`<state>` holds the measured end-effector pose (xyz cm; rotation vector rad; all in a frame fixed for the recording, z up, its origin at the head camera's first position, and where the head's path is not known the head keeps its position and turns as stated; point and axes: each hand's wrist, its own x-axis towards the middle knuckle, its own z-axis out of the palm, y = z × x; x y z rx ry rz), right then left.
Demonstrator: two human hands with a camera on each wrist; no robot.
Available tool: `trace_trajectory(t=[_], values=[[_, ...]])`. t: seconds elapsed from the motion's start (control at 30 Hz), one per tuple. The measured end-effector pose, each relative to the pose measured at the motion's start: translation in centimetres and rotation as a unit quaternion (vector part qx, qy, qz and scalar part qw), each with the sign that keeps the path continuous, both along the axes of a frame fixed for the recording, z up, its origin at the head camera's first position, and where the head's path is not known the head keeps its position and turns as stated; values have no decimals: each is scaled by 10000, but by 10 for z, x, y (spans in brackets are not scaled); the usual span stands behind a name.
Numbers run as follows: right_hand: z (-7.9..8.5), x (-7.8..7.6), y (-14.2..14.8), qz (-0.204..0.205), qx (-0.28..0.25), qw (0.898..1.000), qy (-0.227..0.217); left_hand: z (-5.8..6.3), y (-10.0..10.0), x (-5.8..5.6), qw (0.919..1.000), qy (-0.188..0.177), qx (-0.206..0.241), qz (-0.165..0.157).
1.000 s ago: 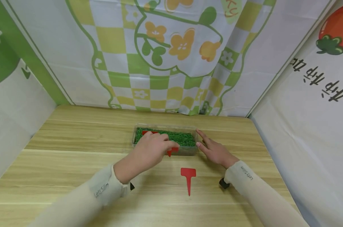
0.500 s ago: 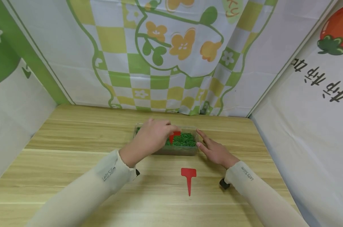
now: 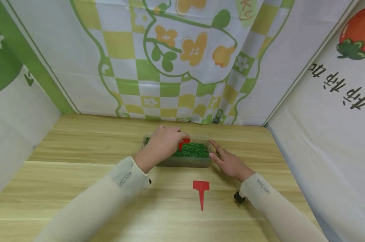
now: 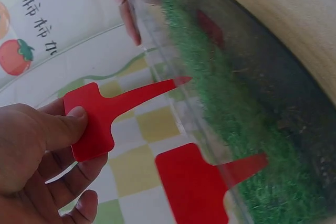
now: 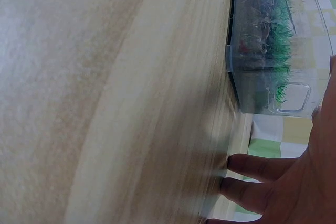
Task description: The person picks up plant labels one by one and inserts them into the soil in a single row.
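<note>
While clear box (image 3: 185, 162) holds turf (image 3: 194, 150) (red tag (image 4: 186, 182) planted) | left grip (image 3: 165, 140) — pinching second tag (image 4: 94, 124) | right grip (image 3: 229, 163) — spread

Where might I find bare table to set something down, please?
Free: the table left of the box, toward the left wall, and right of the right hand. Crowded: the box, where the left hand holds a red tag; a loose tag lies in front.
</note>
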<state>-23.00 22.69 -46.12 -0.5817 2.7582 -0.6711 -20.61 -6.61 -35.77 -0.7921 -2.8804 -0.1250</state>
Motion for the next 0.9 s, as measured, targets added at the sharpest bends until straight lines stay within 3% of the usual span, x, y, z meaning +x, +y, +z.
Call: trace_trajectory(t=[0.47,0.9], values=[[3,1,-1,38,-25,10000,17,-22,1,-14,9999,-4,-140,36],[0,0,0,6,-64,10000,36,-30,4,-20,9997,-149,-187,67]])
